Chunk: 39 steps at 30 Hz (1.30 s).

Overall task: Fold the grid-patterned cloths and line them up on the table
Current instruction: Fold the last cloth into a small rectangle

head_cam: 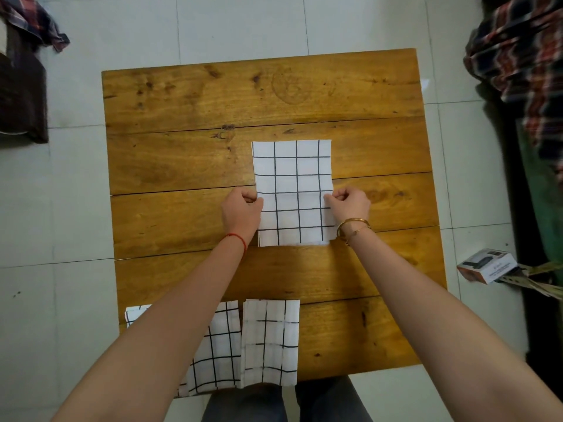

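I am holding the grid cloth [294,193] that lies flat in the middle of the wooden table [182,166], a long rectangle with its short sides far and near to me. My left hand [242,213] is curled closed on its left edge, and my right hand [350,205] is closed on its right edge; both pinch the fabric at about the middle of its length, where a faint crease runs across. I think this cloth is already folded at least one time, because it is narrow and its near edge seems to show layers, but it is longer than the finished ones, so I judge that one more fold across the middle is left for it. At the near edge of the table, two more grid cloths are lying side by side, almost touching: the left folded cloth [219,357], partly hidden under my left forearm, and the right folded cloth [269,339], which looks neat and compact. Both hang a little over the table edge toward my knees. So the line is begun with two pieces, and the third is in my hands. To the right of the row the table is bare wood, so I think the third will go there. I see no other grid cloth waiting on the table.
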### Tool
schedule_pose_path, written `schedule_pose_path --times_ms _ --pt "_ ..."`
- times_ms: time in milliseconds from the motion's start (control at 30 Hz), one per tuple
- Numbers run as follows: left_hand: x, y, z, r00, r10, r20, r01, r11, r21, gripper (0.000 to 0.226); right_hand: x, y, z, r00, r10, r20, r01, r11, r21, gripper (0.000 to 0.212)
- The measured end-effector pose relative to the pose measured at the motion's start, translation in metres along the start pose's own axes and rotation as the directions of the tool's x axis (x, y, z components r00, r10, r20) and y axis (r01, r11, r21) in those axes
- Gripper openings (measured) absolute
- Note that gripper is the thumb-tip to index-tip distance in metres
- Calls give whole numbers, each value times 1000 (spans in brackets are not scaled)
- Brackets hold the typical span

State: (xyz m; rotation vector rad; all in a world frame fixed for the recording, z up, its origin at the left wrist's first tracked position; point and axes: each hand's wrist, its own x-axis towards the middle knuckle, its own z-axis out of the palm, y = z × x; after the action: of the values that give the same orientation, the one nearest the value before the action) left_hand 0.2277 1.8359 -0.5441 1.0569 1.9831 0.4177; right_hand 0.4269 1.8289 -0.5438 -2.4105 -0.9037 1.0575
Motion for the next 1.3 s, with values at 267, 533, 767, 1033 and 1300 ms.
schedule_pose_path --times_ms 267,533,767,1033,1300 --pt "8 -2 -17 955 -90 282 139 977 -159 46 -13 -1 -5 998 -53 46 47 992 120 14" --pt "7 -2 -28 903 -154 401 246 951 -188 7 -14 -6 4 973 69 221 -109 979 174 25" --pt "0 4 -39 885 -121 450 316 866 -387 14 -18 -9 3 942 106 319 -167 971 169 35" --pt "0 4 -49 841 -4 541 350 766 -539 8 -21 -18 -6 893 206 401 -310 926 214 53" --pt "-14 10 -53 897 13 441 192 888 -418 10 -20 -21 -23 933 60 354 -208 894 397 11"
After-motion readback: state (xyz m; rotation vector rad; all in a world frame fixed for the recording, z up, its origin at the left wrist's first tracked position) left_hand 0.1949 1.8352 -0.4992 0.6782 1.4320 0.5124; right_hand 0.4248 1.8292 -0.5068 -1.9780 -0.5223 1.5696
